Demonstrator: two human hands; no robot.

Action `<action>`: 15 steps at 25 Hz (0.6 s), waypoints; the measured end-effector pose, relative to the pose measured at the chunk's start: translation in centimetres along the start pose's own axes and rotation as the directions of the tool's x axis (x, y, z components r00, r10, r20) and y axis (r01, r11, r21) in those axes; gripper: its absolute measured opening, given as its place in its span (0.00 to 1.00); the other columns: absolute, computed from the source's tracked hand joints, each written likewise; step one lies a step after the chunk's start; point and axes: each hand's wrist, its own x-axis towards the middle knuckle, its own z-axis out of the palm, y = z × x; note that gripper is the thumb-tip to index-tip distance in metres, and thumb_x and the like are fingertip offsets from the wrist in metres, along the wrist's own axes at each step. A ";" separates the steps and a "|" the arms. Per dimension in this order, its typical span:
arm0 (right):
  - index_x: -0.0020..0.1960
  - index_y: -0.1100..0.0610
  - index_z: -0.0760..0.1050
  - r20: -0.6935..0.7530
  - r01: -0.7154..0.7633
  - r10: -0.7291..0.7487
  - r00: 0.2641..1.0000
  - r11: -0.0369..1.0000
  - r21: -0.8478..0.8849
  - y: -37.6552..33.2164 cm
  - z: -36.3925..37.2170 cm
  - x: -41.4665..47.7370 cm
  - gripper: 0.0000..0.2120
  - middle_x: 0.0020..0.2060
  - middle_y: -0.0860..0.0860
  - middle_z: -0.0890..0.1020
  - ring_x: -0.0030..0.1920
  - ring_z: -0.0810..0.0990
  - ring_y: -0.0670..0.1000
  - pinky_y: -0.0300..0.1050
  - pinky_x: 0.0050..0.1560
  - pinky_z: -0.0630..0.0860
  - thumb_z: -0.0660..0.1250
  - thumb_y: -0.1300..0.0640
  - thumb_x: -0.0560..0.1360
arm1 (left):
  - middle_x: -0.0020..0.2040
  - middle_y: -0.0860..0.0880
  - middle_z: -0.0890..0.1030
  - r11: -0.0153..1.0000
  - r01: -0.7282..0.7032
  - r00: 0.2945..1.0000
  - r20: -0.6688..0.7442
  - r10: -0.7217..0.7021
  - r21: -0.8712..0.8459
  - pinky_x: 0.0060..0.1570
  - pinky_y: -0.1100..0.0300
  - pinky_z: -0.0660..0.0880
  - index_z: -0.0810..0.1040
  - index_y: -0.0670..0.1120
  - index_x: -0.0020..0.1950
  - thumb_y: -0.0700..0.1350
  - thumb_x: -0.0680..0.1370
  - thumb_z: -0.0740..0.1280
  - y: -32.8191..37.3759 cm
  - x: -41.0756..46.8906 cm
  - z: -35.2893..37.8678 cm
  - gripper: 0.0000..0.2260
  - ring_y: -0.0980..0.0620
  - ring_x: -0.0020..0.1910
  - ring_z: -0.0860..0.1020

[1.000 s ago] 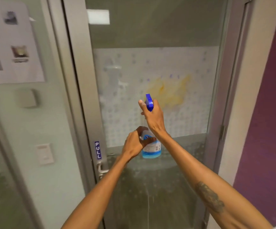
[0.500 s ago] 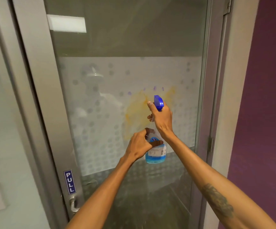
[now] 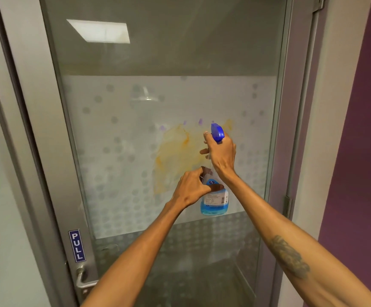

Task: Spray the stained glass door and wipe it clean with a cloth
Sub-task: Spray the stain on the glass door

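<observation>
While both forearms are stretched forward from the lower edge of the view, the bottle (image 3: 214,202) is held upright between the two hands, in front of the door (image 3: 135,185). Its neck is gripped by the right hand (image 3: 221,156), with fingers curled at the trigger under the blue head (image 3: 217,132). Its body is clasped lower down by the left hand (image 3: 191,187), the thumb laid across the label. A little blue liquid is seen at the bottom. The bottle's long axis runs from 6 to 12 o'clock, and the head is pointed away from the person, toward the glass.

The stain (image 3: 175,156), a yellow-orange smear, is spread on the frosted band just beyond the hands. From the head it lies at about 8 o'clock and from the left hand at 11 o'clock; its right edge is covered by the right hand. How near the head is to the glass cannot be told. Spraying is judged to be the step in hand, and a slight turn toward 9 o'clock would be needed for the mist to meet the smear's middle. No cloth is seen.

Above the band, a ceiling light (image 3: 99,31) is mirrored in clear glass at 11 o'clock. A PULL sign (image 3: 77,245) and a handle (image 3: 83,280) are fixed on the grey frame (image 3: 47,151) at 7 o'clock, a hinge (image 3: 287,206) at 3 o'clock. A purple wall (image 3: 357,151) is seen beyond.
</observation>
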 end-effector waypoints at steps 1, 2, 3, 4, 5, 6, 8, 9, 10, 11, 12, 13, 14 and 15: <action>0.48 0.57 0.75 0.019 -0.011 0.010 1.000 1.000 0.015 0.2 -0.2 0.5 0.11 0.40 0.56 0.84 0.29 0.85 0.48 0.60 0.40 0.84 0.67 0.48 0.78 | 0.53 0.47 0.86 1.000 0.006 1.000 -0.010 -0.006 0.003 0.43 0.51 0.85 0.79 0.46 0.57 0.59 0.70 0.75 0.2 0.3 0.3 0.22 0.47 0.45 0.84; 0.48 0.58 0.76 0.040 -0.028 0.027 0.999 0.999 0.037 0.5 -0.4 1.0 0.11 0.40 0.56 0.85 0.29 0.85 0.48 0.59 0.40 0.84 0.67 0.49 0.78 | 0.52 0.47 0.86 1.000 0.010 1.000 -0.021 -0.010 0.008 0.42 0.51 0.85 0.79 0.47 0.56 0.59 0.71 0.76 0.3 0.6 0.6 0.22 0.46 0.45 0.84; 0.50 0.59 0.77 0.060 -0.052 0.049 0.997 0.997 0.065 0.7 -0.5 1.5 0.12 0.40 0.55 0.85 0.28 0.84 0.48 0.59 0.40 0.84 0.68 0.50 0.77 | 0.50 0.47 0.86 1.000 0.012 0.999 -0.031 -0.011 0.017 0.42 0.50 0.84 0.79 0.47 0.55 0.60 0.71 0.76 0.4 0.9 0.8 0.21 0.46 0.44 0.84; 0.50 0.60 0.77 0.086 -0.079 0.071 0.994 0.993 0.092 0.9 -0.7 1.9 0.12 0.39 0.54 0.84 0.27 0.83 0.49 0.59 0.41 0.84 0.69 0.51 0.77 | 0.49 0.48 0.86 0.999 0.014 0.999 -0.040 -0.013 0.028 0.42 0.49 0.84 0.80 0.47 0.55 0.61 0.70 0.76 0.5 1.1 1.2 0.22 0.46 0.44 0.84; 0.50 0.60 0.78 0.110 -0.104 0.091 0.990 0.988 0.112 1.2 -0.8 2.3 0.11 0.38 0.53 0.83 0.27 0.82 0.49 0.58 0.41 0.84 0.69 0.52 0.76 | 0.48 0.48 0.86 0.999 0.016 0.999 -0.047 -0.014 0.035 0.42 0.48 0.83 0.80 0.47 0.54 0.62 0.70 0.75 0.6 1.2 1.3 0.23 0.46 0.44 0.84; 0.49 0.60 0.78 0.134 -0.122 0.106 0.985 0.985 0.125 1.4 -0.9 2.5 0.10 0.37 0.52 0.82 0.28 0.82 0.49 0.57 0.42 0.83 0.70 0.52 0.76 | 0.47 0.48 0.86 0.999 0.019 0.998 -0.055 -0.017 0.040 0.42 0.47 0.83 0.81 0.47 0.55 0.64 0.69 0.74 0.5 1.3 1.5 0.25 0.46 0.43 0.83; 0.49 0.59 0.78 0.171 -0.141 0.118 0.978 0.982 0.129 1.8 -1.0 2.8 0.09 0.37 0.50 0.83 0.30 0.84 0.50 0.56 0.43 0.83 0.70 0.52 0.76 | 0.47 0.49 0.86 0.999 0.023 0.998 -0.060 -0.021 0.042 0.42 0.47 0.83 0.81 0.47 0.57 0.66 0.67 0.72 0.2 1.6 1.8 0.28 0.46 0.44 0.83; 0.49 0.59 0.78 0.180 -0.144 0.120 0.976 0.981 0.129 2.1 -1.0 2.9 0.10 0.38 0.50 0.84 0.32 0.86 0.50 0.56 0.43 0.84 0.70 0.52 0.76 | 0.48 0.49 0.86 0.999 0.021 0.998 -0.059 -0.019 0.042 0.43 0.47 0.83 0.81 0.46 0.57 0.66 0.67 0.72 0.1 1.8 1.9 0.28 0.47 0.44 0.83; 0.48 0.58 0.79 0.177 -0.145 0.121 0.977 0.981 0.129 2.3 -0.9 3.1 0.09 0.40 0.51 0.85 0.33 0.86 0.50 0.56 0.44 0.84 0.70 0.51 0.76 | 0.49 0.48 0.86 0.999 0.015 0.998 -0.053 -0.013 0.041 0.44 0.47 0.83 0.81 0.46 0.58 0.65 0.68 0.73 0.1 2.1 2.0 0.28 0.46 0.44 0.83; 0.47 0.54 0.79 0.166 -0.140 0.119 0.979 0.983 0.122 2.5 -0.7 3.3 0.07 0.41 0.51 0.86 0.34 0.87 0.50 0.56 0.45 0.85 0.69 0.51 0.76 | 0.49 0.48 0.86 0.999 0.012 0.999 -0.048 -0.010 0.040 0.44 0.47 0.83 0.81 0.46 0.57 0.65 0.68 0.73 0.0 2.3 2.1 0.28 0.46 0.44 0.83; 0.45 0.51 0.78 0.150 -0.130 0.114 0.982 0.986 0.104 2.5 -0.5 3.4 0.06 0.40 0.49 0.86 0.34 0.87 0.49 0.56 0.45 0.85 0.69 0.50 0.76 | 0.48 0.48 0.86 0.999 0.006 0.999 -0.045 -0.004 0.040 0.44 0.47 0.83 0.81 0.46 0.55 0.66 0.67 0.73 -0.1 2.5 2.0 0.27 0.46 0.44 0.83; 0.43 0.50 0.77 0.128 -0.114 0.104 0.986 0.990 0.079 2.5 -0.3 3.4 0.06 0.38 0.47 0.86 0.33 0.86 0.47 0.55 0.45 0.85 0.68 0.49 0.76 | 0.48 0.48 0.86 0.999 -0.001 0.999 -0.045 0.003 0.040 0.43 0.49 0.83 0.80 0.46 0.54 0.66 0.66 0.72 0.0 2.6 2.0 0.27 0.46 0.44 0.83; 0.42 0.50 0.77 0.105 -0.103 0.097 0.990 0.993 0.058 2.5 -0.1 3.5 0.07 0.35 0.46 0.85 0.32 0.86 0.46 0.54 0.44 0.84 0.68 0.49 0.76 | 0.47 0.49 0.85 0.999 -0.011 0.999 -0.042 0.013 0.042 0.42 0.51 0.83 0.79 0.48 0.52 0.67 0.66 0.71 0.1 2.8 1.9 0.26 0.46 0.43 0.83; 0.41 0.52 0.78 0.078 -0.099 0.096 0.992 0.994 0.038 2.5 0.0 3.7 0.08 0.32 0.46 0.84 0.31 0.84 0.45 0.52 0.43 0.84 0.67 0.49 0.76 | 0.46 0.49 0.84 0.999 -0.019 0.999 -0.039 0.021 0.048 0.41 0.53 0.82 0.77 0.49 0.51 0.68 0.65 0.70 0.1 3.0 1.8 0.26 0.47 0.42 0.82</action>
